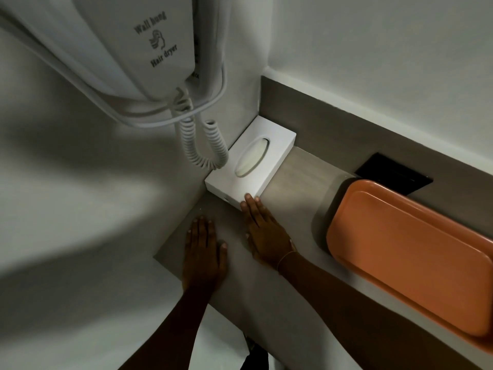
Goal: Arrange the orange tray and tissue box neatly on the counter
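A white tissue box (252, 161) with an oval slot lies flat in the corner of the grey counter (296, 182), tucked against both walls. My right hand (262, 231) lies flat on the counter, fingers together, its fingertips touching the box's near right corner. To its left, my left hand (204, 245) rests palm down on the counter with fingers slightly apart, holding nothing. The orange tray (410, 252) lies empty on the counter at the right, along the back wall, apart from both hands.
A white wall-hung hair dryer (138, 49) hangs above the corner, and its coiled cord (202, 148) dangles just left of the tissue box. A black socket plate (394, 174) sits in the backsplash behind the tray. The counter's front edge runs below my forearms.
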`<state>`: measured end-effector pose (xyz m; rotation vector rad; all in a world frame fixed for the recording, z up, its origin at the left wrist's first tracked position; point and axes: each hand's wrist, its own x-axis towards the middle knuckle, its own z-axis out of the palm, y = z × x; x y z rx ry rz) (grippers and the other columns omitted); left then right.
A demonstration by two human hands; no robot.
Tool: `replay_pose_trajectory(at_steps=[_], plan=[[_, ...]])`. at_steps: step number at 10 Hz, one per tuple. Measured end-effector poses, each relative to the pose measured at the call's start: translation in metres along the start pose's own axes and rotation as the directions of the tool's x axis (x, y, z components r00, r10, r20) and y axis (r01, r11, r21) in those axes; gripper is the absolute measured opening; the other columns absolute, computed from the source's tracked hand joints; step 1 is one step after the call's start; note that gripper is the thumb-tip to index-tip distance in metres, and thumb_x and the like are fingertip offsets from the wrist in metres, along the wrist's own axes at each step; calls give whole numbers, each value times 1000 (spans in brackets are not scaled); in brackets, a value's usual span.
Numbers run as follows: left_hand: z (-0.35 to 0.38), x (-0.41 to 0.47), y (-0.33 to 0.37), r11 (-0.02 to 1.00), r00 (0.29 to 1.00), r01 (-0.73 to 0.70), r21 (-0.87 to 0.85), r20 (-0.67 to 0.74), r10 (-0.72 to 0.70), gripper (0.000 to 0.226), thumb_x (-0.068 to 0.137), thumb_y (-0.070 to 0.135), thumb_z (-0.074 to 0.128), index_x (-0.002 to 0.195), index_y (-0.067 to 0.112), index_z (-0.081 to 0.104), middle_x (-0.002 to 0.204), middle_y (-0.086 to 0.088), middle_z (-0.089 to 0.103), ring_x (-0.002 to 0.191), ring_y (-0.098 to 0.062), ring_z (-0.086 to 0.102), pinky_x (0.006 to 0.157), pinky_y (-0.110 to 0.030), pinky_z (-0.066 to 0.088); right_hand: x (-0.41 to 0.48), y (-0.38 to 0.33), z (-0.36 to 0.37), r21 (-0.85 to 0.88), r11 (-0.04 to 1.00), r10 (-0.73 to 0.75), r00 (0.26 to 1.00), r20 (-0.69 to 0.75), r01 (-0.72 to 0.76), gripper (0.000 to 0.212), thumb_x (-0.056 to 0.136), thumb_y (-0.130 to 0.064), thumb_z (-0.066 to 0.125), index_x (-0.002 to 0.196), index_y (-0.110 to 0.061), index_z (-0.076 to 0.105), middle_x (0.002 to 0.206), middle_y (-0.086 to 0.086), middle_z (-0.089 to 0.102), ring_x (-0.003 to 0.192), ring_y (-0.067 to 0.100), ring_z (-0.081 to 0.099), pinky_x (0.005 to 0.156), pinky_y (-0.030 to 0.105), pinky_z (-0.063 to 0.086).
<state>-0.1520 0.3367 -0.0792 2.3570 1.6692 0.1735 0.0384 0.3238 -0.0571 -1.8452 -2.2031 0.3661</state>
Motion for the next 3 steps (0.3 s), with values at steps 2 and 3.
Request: replay_pose_trajectory(at_steps=[2,3], plan=[[-2,0,0,1000,1000,-10,-16,11,10,66,92,40,32,147,7,17,157,-19,16,146,-30,9,119,-45,13,-15,-18,-16,120,987,117,991,-61,-110,77,87,-17,51,152,-11,10,161,12,8,148,26,5,119,49,10],[-4,-3,0,993,994,-107,-42,34,108,62,92,37,30,145,4,25,154,-21,26,144,-32,19,118,-46,16,-52,-37,-28,446,871,295,945,-138,-207,72,85,-13,50,151,-17,21,160,4,18,147,15,12,118,49,18]])
